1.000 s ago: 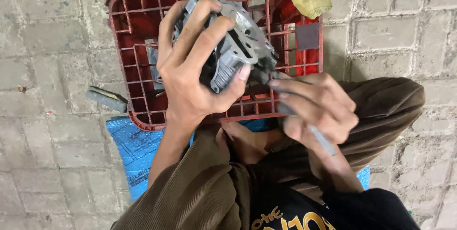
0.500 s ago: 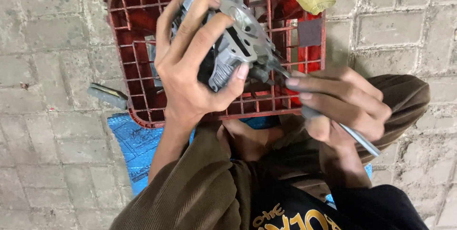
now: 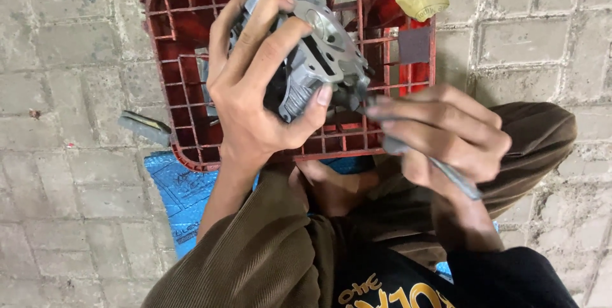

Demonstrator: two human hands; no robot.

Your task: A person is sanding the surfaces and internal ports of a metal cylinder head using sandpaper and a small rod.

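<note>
At upper centre the left hand [image 3: 255,98] clamps a grey metal engine part [image 3: 322,59], likely heavy, rigid, sharp-edged; the right hand [image 3: 440,133] grips a thin metal tool [image 3: 456,179]

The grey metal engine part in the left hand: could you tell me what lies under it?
Under the engine part sits a red plastic crate on grey paving. The left hand covers much of its grid.

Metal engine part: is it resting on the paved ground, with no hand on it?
No. The left hand grips the metal engine part above the red plastic crate, while the right hand holds a slim metal tool to it.
</note>
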